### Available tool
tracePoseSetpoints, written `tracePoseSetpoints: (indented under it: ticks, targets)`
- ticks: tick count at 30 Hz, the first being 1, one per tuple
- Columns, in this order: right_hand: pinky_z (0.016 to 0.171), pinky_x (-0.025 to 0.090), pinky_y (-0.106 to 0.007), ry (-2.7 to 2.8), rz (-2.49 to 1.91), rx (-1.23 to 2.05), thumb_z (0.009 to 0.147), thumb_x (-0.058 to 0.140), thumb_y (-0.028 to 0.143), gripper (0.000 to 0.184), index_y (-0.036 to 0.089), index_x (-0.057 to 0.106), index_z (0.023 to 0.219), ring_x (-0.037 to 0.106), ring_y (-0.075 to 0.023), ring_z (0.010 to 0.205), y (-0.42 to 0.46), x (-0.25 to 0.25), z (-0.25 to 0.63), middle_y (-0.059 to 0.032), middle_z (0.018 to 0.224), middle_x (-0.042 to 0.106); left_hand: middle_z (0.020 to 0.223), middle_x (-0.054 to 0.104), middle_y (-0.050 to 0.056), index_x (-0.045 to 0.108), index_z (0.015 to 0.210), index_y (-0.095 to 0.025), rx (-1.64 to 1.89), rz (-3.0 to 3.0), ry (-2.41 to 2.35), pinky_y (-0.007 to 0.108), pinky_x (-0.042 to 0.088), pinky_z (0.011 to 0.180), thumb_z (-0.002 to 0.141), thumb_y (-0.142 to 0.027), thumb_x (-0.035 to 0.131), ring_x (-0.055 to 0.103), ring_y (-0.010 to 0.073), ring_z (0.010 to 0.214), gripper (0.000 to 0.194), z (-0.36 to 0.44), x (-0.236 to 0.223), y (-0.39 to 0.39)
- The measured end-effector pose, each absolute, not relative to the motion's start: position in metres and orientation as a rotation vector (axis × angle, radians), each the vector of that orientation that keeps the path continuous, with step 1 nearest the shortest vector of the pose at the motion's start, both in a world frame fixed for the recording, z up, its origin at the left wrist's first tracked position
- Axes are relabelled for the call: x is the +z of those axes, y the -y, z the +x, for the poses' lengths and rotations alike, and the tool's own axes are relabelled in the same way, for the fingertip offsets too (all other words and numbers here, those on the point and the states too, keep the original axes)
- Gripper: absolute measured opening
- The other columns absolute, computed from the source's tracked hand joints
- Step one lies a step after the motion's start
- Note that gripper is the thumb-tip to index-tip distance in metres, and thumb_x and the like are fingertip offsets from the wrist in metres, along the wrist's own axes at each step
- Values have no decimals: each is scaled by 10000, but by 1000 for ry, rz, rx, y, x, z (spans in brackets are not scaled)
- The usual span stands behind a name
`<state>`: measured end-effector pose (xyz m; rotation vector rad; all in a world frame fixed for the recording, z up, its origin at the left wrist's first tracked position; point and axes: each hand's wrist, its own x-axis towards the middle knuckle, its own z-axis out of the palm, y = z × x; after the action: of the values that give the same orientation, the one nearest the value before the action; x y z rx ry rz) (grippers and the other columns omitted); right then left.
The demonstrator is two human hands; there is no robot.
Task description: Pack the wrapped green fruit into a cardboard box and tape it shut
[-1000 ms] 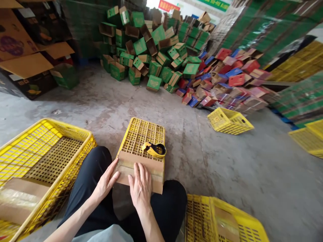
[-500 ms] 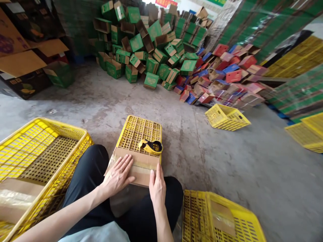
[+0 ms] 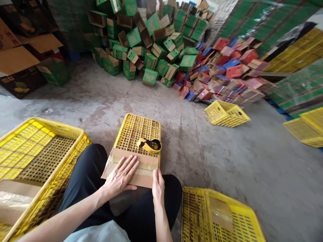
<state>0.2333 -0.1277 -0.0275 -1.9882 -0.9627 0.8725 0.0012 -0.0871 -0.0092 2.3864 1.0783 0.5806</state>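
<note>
A flat brown piece of cardboard [image 3: 142, 180] with a strip of clear tape across it lies on the near part of an upturned yellow crate [image 3: 131, 129], between my knees. My left hand [image 3: 121, 174] rests flat on top of the cardboard, fingers stretched out. At the right edge, my right hand [image 3: 158, 188] pinches the cardboard between thumb and fingers. Just beyond the cardboard, a yellow and black tape dispenser [image 3: 150, 145] sits on the crate's bottom, touched by neither hand.
A yellow crate [image 3: 82, 136] on my left and another [image 3: 185, 215] on my right each contain taped cardboard. Farther off are a smaller yellow crate [image 3: 224, 114], heaped green boxes [image 3: 150, 76], and red and blue boxes [image 3: 233, 71]. Dark cartons [image 3: 22, 84] stand at the left.
The cardboard has shifted slightly left and toward me. My left hand has slid a little right across it, and my right fingers have closed round its right edge.
</note>
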Motion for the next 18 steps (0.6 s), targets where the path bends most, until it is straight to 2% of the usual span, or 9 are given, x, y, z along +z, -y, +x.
tracePoseSetpoints:
  ticks: [4, 7, 10, 13, 15, 18]
  targets:
    - [1123, 496, -415, 876, -1942, 796, 927, 409, 795, 868, 106, 687, 1376, 585, -342, 1378, 127, -29, 229, -189, 1462, 619, 1717, 217, 156, 176, 1686, -185, 472, 2664, -1154, 544, 92, 1308, 884, -842, 467, 255, 379, 1580, 1077, 2, -11, 89]
    - [1109, 510, -429, 889, -1930, 754, 985, 355, 740, 834, 92, 647, 1421, 604, -338, 1356, 131, -27, 225, -199, 1456, 621, 1715, 223, 166, 192, 1682, -153, 436, 2803, -1210, 548, 135, 1301, 890, -864, 407, 255, 371, 1582, 1086, 2, -12, 88]
    - [1191, 428, -472, 1174, -1941, 522, 1047, 290, 658, 779, 91, 531, 1524, 485, -330, 1467, 139, -26, 218, -188, 1568, 509, 1716, 224, 166, 214, 1676, -138, 431, 2851, -1214, 543, 161, 1295, 887, -882, 369, 254, 365, 1584, 1095, 2, -12, 87]
    - [1237, 320, -584, 1591, -2004, 174, 1087, 281, 560, 684, 111, 472, 1567, 328, -356, 1556, 150, -24, 209, -166, 1627, 430, 1716, 229, 166, 216, 1676, -137, 437, 2851, -1216, 538, 175, 1292, 896, -878, 357, 251, 361, 1585, 1085, 2, -11, 87]
    - [1232, 272, -648, 1747, -2077, 4, 1105, 274, 484, 636, 106, 419, 1595, 286, -376, 1569, 153, -21, 202, -172, 1635, 413, 1713, 240, 169, 219, 1675, -137, 450, 2842, -1220, 532, 176, 1292, 899, -875, 357, 258, 358, 1584, 1080, 2, -11, 86]
    - [1228, 223, -681, 1865, -2126, -142, 1110, 292, 395, 582, 102, 411, 1598, 261, -396, 1574, 153, -16, 188, -173, 1636, 411, 1707, 256, 178, 238, 1670, -131, 476, 2848, -1205, 531, 167, 1291, 899, -876, 364, 272, 362, 1578, 1080, 1, -12, 86]
